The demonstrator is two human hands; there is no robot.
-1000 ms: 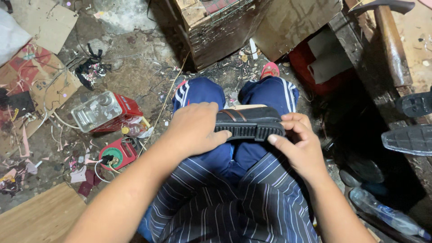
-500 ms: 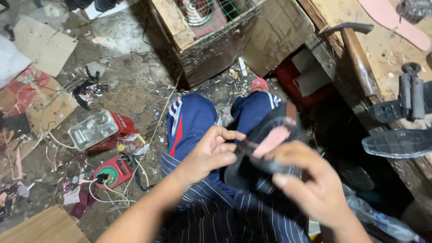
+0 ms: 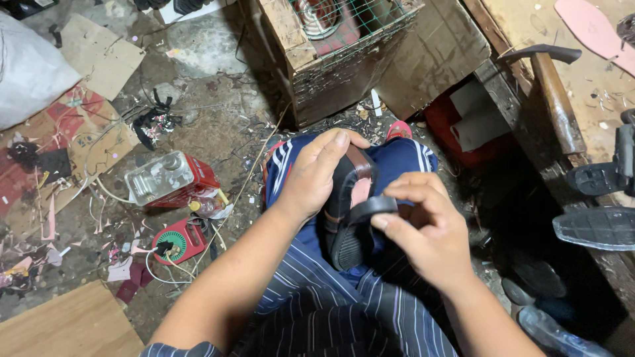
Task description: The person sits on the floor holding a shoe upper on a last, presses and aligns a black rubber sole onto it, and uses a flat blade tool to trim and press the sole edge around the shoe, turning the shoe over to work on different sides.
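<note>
I see the black sandal (image 3: pixel 350 218) is now turned on edge over my lap, no longer flat. My left hand (image 3: pixel 317 178) fingers close around its upper part; my right hand (image 3: pixel 426 231) fingers pinch its black strap (image 3: pixel 370 208).

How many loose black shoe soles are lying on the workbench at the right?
2 in clear view: one black sole at the bench's near edge, another just above it. A dark piece at the top right corner is cut off, so more may be hidden.
</note>
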